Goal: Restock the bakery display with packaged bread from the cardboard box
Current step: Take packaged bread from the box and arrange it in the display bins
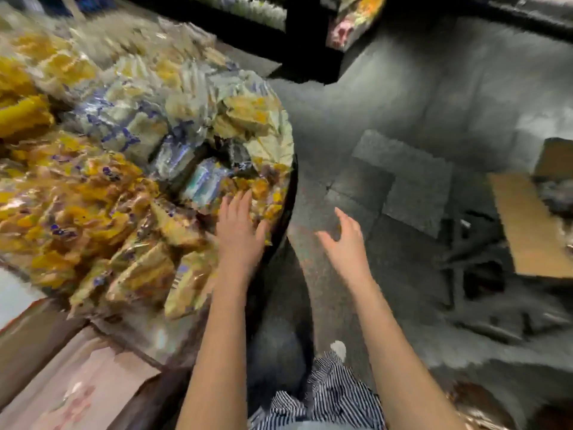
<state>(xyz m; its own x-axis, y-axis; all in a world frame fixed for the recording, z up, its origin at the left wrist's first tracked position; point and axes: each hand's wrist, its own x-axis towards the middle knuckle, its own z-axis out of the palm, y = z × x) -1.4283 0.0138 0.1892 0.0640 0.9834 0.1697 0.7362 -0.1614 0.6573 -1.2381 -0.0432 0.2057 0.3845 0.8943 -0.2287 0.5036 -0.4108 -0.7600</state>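
The whole view is smeared by motion, so fine detail is lost. The left hand (238, 231) lies with fingers straight and together over the packaged bread (124, 187) at the near edge of the round bakery display (294, 178). Whether it presses on the wrappers or only hovers, I cannot tell. The right hand (344, 237) hangs over the grey floor (403, 103), just beside the display's dark rim, fingers loosely spread and holding nothing.

The bread fills the display in yellow, white and blue-printed bags, heaped to the rim. The cardboard box (527, 225) sits on the floor well to the right, one flap (524, 231) laid open toward the person. Between it and the right hand is a dark, low frame (471, 256) — too blurred to name. A black shelf post (307, 35) rises behind the display. Below are striped clothing (335, 395) and a white shoe (338, 350).
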